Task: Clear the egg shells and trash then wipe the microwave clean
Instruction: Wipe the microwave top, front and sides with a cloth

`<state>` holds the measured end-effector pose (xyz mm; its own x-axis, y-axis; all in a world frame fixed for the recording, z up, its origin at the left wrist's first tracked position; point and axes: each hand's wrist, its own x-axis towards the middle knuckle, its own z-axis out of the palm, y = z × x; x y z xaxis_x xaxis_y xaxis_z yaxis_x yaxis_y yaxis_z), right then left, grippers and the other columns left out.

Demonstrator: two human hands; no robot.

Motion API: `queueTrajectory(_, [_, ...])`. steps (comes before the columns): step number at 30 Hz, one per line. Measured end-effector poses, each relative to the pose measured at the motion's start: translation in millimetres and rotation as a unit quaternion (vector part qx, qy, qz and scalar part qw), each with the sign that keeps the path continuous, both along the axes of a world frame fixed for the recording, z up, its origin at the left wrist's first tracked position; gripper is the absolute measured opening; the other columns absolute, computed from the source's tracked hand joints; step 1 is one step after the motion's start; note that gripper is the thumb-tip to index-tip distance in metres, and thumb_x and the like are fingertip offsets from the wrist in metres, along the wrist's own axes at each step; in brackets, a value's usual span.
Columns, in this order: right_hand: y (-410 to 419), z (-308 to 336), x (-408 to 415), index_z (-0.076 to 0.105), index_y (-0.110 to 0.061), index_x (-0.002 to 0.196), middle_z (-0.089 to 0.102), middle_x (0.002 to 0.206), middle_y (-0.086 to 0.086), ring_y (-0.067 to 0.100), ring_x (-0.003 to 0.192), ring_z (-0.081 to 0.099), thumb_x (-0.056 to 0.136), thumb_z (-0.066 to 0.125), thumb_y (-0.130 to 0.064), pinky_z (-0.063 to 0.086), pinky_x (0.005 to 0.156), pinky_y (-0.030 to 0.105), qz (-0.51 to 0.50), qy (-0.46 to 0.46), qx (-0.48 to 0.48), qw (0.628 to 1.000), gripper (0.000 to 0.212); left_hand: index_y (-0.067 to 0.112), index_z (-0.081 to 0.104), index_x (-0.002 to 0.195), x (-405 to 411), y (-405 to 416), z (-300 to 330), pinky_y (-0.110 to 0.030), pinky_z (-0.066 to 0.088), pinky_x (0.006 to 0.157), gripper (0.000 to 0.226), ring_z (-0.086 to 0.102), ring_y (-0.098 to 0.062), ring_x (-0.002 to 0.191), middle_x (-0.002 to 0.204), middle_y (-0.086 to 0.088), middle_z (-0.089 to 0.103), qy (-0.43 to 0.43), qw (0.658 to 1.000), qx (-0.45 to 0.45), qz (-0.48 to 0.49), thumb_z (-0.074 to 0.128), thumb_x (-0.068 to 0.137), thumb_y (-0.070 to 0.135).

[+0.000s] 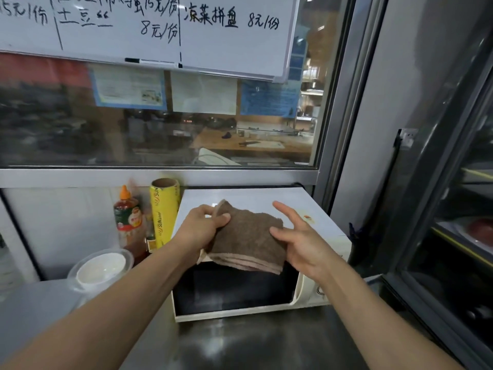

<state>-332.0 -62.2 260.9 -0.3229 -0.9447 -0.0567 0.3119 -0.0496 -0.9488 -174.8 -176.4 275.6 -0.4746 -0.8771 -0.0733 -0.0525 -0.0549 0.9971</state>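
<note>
No egg shells or trash visible on the white microwave [256, 198], so wiping looks left: left hand [205, 225] pinches a folded brown towel [248, 236] over its top, right hand [301, 236] spread, fingers loose beside it.

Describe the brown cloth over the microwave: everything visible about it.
The brown terry cloth is folded, with paler pink-beige hems layered along its lower edge. It hangs above the white microwave's top, draping past the front edge. The left hand pinches its upper left corner; the right hand, fingers spread, touches its right edge.
</note>
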Motion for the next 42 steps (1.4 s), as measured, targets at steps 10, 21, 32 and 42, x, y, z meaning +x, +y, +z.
queueTrajectory(10, [44.0, 1.0, -5.3, 0.065, -0.02, 0.085, 0.056, 0.095, -0.003, 0.009, 0.089, 0.055, 0.077, 0.075, -0.023, 0.046, 0.078, 0.021, -0.096, 0.491, 0.095, 0.86, 0.013, 0.02, 0.07, 0.092, -9.3, 10.5, -13.4, -0.028, 0.052, 0.075, 0.026, 0.062, -0.019, 0.087, 0.092, -0.001, 0.068, -0.199, 0.924, -0.282, -0.162, 0.076, 0.071, 0.007])
queueTrajectory(21, [71.5, -18.3, -74.9, 0.051, -0.017, 0.105, 0.061, 0.096, -0.001, 0.008, 0.082, 0.06, 0.087, 0.064, -0.017, 0.048, 0.064, 0.021, -0.361, 0.27, 0.095, 0.888, 0.022, 0.009, 0.054, 0.078, -88.3, 56.2, -23.9, -0.015, 0.045, 0.051, 0.016, 0.064, -0.019, 0.06, 0.06, -0.002, 0.065, -0.13, 0.924, -0.164, -0.319, 0.065, 0.086, 0.017])
queueTrajectory(32, [-3.8, -11.0, -212.9, 0.067, -0.016, 0.111, 0.064, 0.105, 0.001, 0.017, 0.102, 0.058, 0.089, 0.06, -0.011, 0.041, 0.084, 0.024, -0.227, 0.428, 0.146, 0.862, 0.024, 0.018, 0.055, 0.12, -190.6, 50.9, -39.7, -0.023, 0.046, 0.075, 0.036, 0.063, -0.016, 0.092, 0.101, -0.004, 0.07, -0.256, 0.901, -0.23, -0.264, 0.063, 0.085, 0.022])
queueTrajectory(42, [-3.6, -30.7, -203.2, 0.047, -0.017, 0.133, 0.037, 0.132, 0.004, 0.021, 0.124, 0.04, 0.093, 0.053, -0.026, 0.038, 0.104, 0.034, -0.248, 0.64, 0.142, 0.713, 0.041, 0.023, 0.053, 0.123, -202.6, -7.6, -55.3, -0.026, 0.044, 0.089, 0.04, 0.053, -0.015, 0.114, 0.127, 0.006, 0.057, -0.326, 0.864, -0.353, -0.152, 0.063, 0.085, 0.029])
